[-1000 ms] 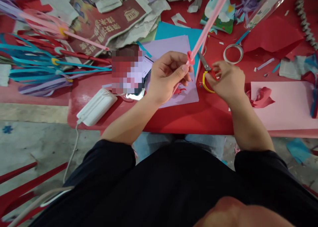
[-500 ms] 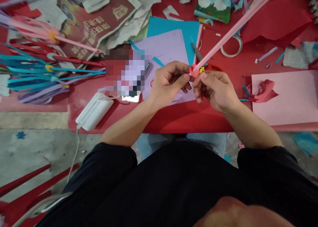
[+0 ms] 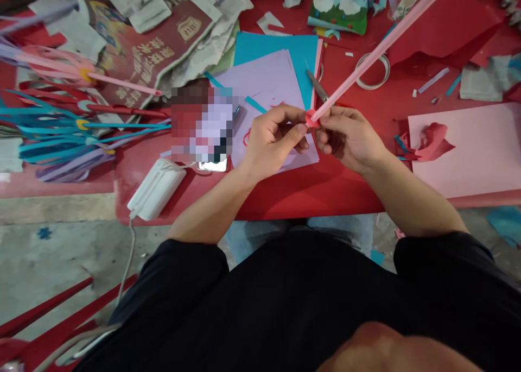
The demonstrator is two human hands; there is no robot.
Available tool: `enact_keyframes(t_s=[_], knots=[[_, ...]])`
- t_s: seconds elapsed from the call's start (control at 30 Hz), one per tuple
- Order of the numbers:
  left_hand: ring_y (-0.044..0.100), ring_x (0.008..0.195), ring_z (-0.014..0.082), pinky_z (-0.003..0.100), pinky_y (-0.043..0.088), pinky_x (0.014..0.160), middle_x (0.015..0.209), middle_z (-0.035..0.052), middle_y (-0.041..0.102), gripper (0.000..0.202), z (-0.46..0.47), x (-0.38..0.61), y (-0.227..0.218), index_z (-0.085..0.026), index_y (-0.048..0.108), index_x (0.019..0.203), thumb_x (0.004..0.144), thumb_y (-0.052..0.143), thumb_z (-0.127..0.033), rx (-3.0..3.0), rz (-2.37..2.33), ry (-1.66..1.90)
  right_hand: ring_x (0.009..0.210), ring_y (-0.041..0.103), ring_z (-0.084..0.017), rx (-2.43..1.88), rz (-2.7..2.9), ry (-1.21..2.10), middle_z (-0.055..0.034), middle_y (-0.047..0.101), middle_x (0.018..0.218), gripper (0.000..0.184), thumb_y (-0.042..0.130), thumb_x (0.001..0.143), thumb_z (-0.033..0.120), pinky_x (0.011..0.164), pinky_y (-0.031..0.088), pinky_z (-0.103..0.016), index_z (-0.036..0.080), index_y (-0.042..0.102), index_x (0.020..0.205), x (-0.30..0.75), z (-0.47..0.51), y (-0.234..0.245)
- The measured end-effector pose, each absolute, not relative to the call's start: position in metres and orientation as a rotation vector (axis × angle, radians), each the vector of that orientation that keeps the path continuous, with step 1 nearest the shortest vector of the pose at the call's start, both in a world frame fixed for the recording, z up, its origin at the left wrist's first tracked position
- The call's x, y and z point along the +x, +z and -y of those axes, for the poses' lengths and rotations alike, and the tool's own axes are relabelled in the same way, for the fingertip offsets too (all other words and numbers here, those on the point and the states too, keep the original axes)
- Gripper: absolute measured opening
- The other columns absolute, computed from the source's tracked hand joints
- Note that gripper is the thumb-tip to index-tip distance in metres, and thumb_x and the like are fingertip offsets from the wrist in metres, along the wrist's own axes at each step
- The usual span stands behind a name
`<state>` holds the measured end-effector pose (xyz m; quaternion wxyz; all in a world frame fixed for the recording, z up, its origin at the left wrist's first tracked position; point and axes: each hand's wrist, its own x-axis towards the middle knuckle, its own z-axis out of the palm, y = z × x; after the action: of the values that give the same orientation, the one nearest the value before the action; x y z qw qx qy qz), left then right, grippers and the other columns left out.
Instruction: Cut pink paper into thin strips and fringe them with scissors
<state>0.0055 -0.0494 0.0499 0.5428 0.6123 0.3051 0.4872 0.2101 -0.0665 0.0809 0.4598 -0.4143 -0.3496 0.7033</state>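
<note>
1. A person in a dark short-sleeved top sits at a red counter (image 3: pixel 325 198), both bare hands raised over its near edge.
2. A slender pink paper rod (image 3: pixel 374 52) slants from between the hands toward the upper right, running past the top of the view.
3. A small red paper collar (image 3: pixel 312 118) sits around the rod near its lower end.
4. The left hand (image 3: pixel 271 144) grasps the rod just below the collar, thumb pressed against the curled fingers.
5. The right hand (image 3: pixel 350 138) faces it, thumb and fingertips pinched on the collar's right edge.
6. Beneath and beyond the hands lie lilac sheets (image 3: pixel 260 81), overlapping a blue sheet (image 3: pixel 264 45).
7. The blades of scissors (image 3: pixel 316 86) show beyond the right hand, which hides their handles; near them lies a tape roll (image 3: pixel 388 72).
8. To the right, a crumpled red scrap (image 3: pixel 434 144) rests partly on a pink sheet (image 3: pixel 464 171).
9. To the left are blue paper streamers (image 3: pixel 49 130) and, nearer the person, a white device (image 3: pixel 157 188) with a cable.
</note>
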Motion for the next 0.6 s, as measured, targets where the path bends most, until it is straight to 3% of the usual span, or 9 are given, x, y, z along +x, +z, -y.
enact_keyframes(t_s=[0.23, 0.6], knots=[[0.081, 0.072, 0.017, 0.027, 0.07, 0.065, 0.092, 0.0036, 0.082, 0.046, 0.0506, 0.0046, 0.054, -0.021, 0.08, 0.112, 0.109, 0.087, -0.067, 1.442, -0.715, 1.099, 0.05, 0.051, -0.01, -1.043, 0.828, 1.775, 0.005, 0.057, 0.062, 0.03, 0.087, 0.096, 0.037, 0.047, 0.045, -0.024, 0.022, 0.065, 0.081, 0.208, 0.0669, 0.0831], [0.075, 0.067, 0.0144, 0.026, 0.064, 0.063, 0.087, 0.0029, 0.079, 0.038, 0.0486, 0.0032, 0.057, -0.019, 0.079, 0.111, 0.115, 0.084, -0.057, 1.421, -0.739, 1.014, 0.052, 0.051, -0.011, -1.088, 0.777, 1.786, 0.0045, 0.055, 0.063, 0.031, 0.083, 0.102, 0.036, 0.048, 0.046, -0.024, 0.023, 0.062, 0.083, 0.2078, 0.0663, 0.082]])
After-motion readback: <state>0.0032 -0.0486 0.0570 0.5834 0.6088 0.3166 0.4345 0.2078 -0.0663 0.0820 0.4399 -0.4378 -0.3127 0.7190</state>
